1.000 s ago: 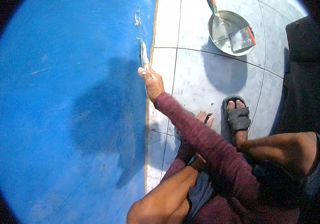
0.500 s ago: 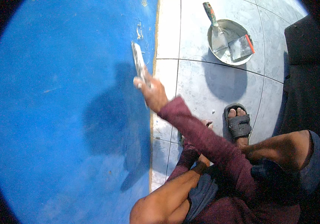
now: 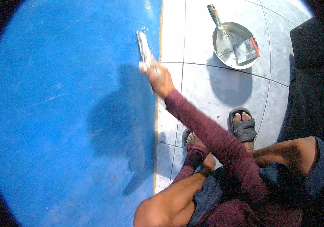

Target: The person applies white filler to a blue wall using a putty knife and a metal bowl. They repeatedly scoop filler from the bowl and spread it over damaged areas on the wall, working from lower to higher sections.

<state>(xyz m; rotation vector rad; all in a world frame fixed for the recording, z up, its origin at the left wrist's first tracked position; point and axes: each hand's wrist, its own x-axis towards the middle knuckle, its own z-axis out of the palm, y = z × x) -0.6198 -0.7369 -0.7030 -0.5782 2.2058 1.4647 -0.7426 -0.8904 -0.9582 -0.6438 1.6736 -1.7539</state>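
Observation:
My right hand (image 3: pixel 157 76) is closed around a putty knife (image 3: pixel 143 44), its blade seen nearly edge-on and smeared with white paste. The blade lies against the blue surface (image 3: pixel 63 125), close to its brown edge, where white smears (image 3: pixel 152 29) show. My left sleeve (image 3: pixel 187 166) comes up beside my bent knee. Beneath my right forearm, my left hand is mostly hidden, and its fingers cannot be made out.
A round pan (image 3: pixel 230 63) on the pale tiled floor (image 3: pixel 196 90) holds a second putty knife (image 3: pixel 222 38) and a flat red-edged scraper (image 3: pixel 246 51). My sandalled feet (image 3: pixel 244 126) rest below it. A dark bulky object (image 3: pixel 313 87) stands at the right.
My right hand has moved up a little along the blue surface with the putty knife. The raised white flakes ahead of the blade now look smeared or covered. The view has shifted slightly.

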